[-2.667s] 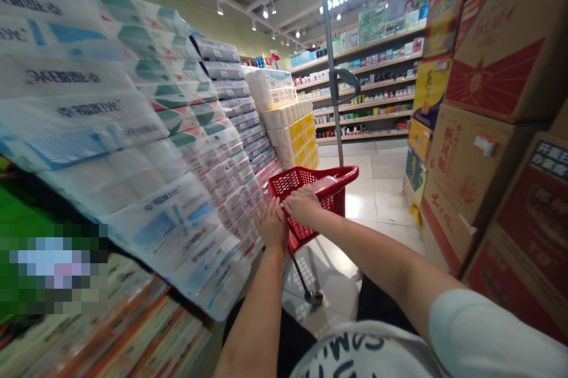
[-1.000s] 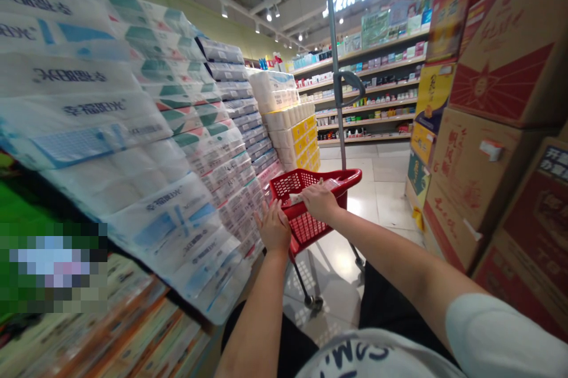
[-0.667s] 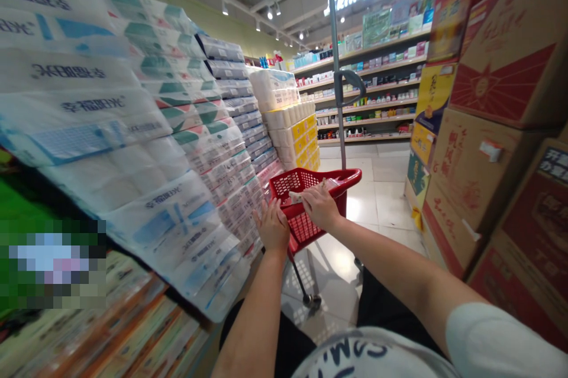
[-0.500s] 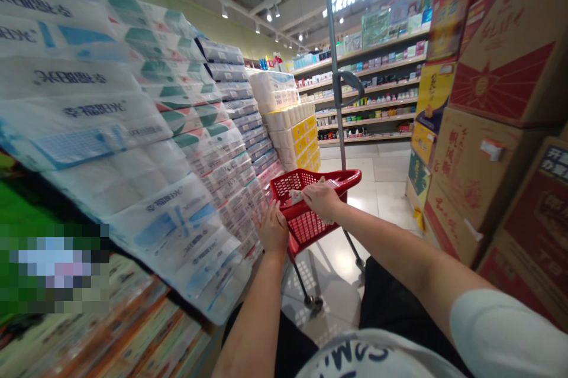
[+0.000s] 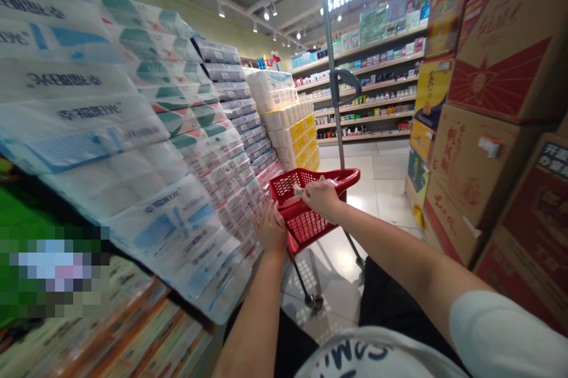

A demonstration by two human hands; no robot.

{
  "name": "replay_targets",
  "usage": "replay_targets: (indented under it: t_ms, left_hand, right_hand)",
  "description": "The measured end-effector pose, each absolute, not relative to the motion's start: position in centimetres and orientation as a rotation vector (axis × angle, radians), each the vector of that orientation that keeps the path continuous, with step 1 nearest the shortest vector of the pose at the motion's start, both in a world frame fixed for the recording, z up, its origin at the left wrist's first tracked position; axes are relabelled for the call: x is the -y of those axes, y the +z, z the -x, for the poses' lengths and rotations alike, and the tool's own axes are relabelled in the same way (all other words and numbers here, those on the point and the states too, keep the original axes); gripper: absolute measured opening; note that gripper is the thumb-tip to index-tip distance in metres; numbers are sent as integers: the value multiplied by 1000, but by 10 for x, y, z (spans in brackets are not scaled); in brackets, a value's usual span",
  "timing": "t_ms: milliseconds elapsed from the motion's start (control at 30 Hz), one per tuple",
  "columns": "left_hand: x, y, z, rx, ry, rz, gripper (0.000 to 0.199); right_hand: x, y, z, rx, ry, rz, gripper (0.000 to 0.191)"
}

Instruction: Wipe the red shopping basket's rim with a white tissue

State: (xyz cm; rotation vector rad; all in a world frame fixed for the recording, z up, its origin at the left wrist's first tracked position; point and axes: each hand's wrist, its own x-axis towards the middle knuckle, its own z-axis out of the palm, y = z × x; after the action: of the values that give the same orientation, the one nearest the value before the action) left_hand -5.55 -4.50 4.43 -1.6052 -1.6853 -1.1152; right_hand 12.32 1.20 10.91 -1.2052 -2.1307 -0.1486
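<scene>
A red shopping basket cart [image 5: 310, 229] stands in front of me on thin metal legs with small wheels. My left hand [image 5: 271, 229] lies against the basket's near left corner, its fingers spread and stretched out. Over the near rim, my right hand [image 5: 323, 199] is closed round a crumpled whitish cloth [image 5: 298, 190], part of which sticks out past the fingers. The rest of the cloth is hidden by the hand. A tall grey pole with a hooked handle [image 5: 348, 87] rises from the cart's far right side.
Stacked tissue packs [image 5: 146, 129] line the left side close to the cart. Cardboard boxes [image 5: 479, 159] are piled on the right. Shelves of small goods [image 5: 377, 81] stand across the far end. Pale floor tiles [image 5: 381, 189] lie beyond the cart.
My right hand has shifted slightly over the basket rim, and less of the cloth shows. The left hand remains spread at the corner. The view has shifted a little.
</scene>
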Motion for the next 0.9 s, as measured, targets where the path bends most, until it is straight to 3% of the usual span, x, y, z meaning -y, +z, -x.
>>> replay_targets:
  t_ms: [333,567,767,900]
  left_hand:
    - [46,44,55,1696,-1119,1575,42]
    - [46,44,57,1712,-1110,1561,42]
    - [49,46,56,1719,-1113,1549,43]
    - [49,46,60,1719,-1116,1567,43]
  right_hand:
    - [2,92,-126,2066,-231,997,22]
    - [-13,113,-126,2118,-130,1249,24]
    - [5,83,-127,1952,-229,945,26]
    - [-4,97,-130,2105,-166,1018,22]
